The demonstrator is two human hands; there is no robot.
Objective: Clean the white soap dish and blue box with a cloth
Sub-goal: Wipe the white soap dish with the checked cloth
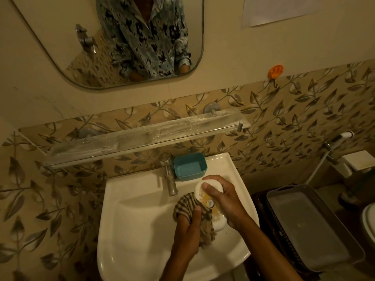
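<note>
Head view. Right hand (223, 197) curled round white soap dish (203, 194), above washbasin (132, 191). Left hand (188, 234) grips checked cloth (183, 205) against the dish's left edge. Blue box (189, 168) beyond right hand, untouched. Advised: steady dish, rub firmly, rotate for full coverage.

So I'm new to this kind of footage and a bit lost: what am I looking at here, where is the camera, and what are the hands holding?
There is no machine: these are a person's two bare hands, filmed by one wide-angle camera worn on the head, looking down at a white sink. The left hand grips a checked cloth against the white soap dish, which the right hand holds over the basin. The blue box sits open on the sink's rim beside the tap. Above are a glass shelf and a mirror; a grey tray stands at the right.
</note>
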